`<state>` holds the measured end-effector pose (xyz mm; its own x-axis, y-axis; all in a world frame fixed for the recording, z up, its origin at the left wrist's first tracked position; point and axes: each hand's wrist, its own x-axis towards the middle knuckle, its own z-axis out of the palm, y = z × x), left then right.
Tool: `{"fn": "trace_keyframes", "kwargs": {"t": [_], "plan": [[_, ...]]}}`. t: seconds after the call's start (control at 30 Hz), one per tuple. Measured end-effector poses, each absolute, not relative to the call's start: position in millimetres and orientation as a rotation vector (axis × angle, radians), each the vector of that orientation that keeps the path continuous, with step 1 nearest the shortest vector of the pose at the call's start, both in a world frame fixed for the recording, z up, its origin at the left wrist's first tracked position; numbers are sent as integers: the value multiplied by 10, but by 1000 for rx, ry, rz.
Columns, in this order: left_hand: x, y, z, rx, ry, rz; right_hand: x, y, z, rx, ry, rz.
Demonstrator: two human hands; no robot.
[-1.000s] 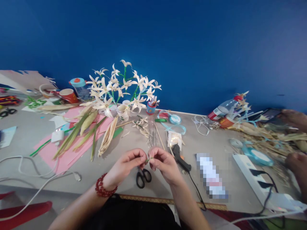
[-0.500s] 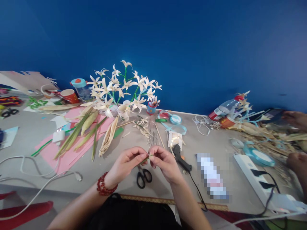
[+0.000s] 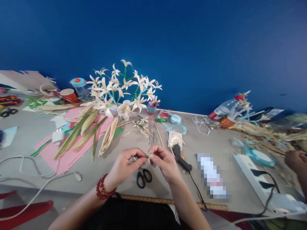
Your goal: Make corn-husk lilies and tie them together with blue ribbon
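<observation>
My left hand and my right hand meet fingertip to fingertip above the table. Both are closed in a pinch on a thin green strip, mostly hidden by the fingers. A red bead bracelet circles my left wrist. Just below the fingers lie black-handled scissors, their blades partly covered. To the right of my right hand rests a black glue gun. Green husk leaves and a pale husk bundle lie to the left of my hands.
White husk flowers stand in cups at the back. Pink paper and a white cable lie left. At right are a power strip, blue ribbon, a bottle and another person's hand.
Less of the green strip shows between my fingers, and my left fingers have shifted slightly. At far right, the other person's upper hand has left the view, leaving a phone exposed.
</observation>
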<state>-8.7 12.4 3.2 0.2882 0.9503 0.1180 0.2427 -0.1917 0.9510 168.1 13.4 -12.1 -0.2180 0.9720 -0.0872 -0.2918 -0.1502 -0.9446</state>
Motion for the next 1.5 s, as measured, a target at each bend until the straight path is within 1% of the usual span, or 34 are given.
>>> {"fn": "trace_keyframes", "kwargs": {"t": [0.2, 0.53, 0.67, 0.9, 1.1, 1.27, 1.5], "plan": [[-98, 88, -4, 1627, 1117, 1090, 1693, 147, -94, -983, -1064, 1552], [-78, 63, -22, 1665, 1072, 1067, 1676, 145, -127, -983, -1092, 1516], [-66, 41, -46, 1693, 1079, 1125, 1669, 137, -117, -977, -1101, 1516], [-1, 58, -144, 1381, 902, 1182, 1652, 136, -85, -932, -1077, 1555], [2, 56, -103, 1172, 898, 1095, 1643, 133, -76, -941, -1100, 1513], [-25, 84, -91, 1224, 913, 1035, 1644, 130, -70, -973, -1121, 1488], [-1, 100, -54, 1579, 1119, 1068, 1641, 133, -107, -976, -1132, 1461]]}}
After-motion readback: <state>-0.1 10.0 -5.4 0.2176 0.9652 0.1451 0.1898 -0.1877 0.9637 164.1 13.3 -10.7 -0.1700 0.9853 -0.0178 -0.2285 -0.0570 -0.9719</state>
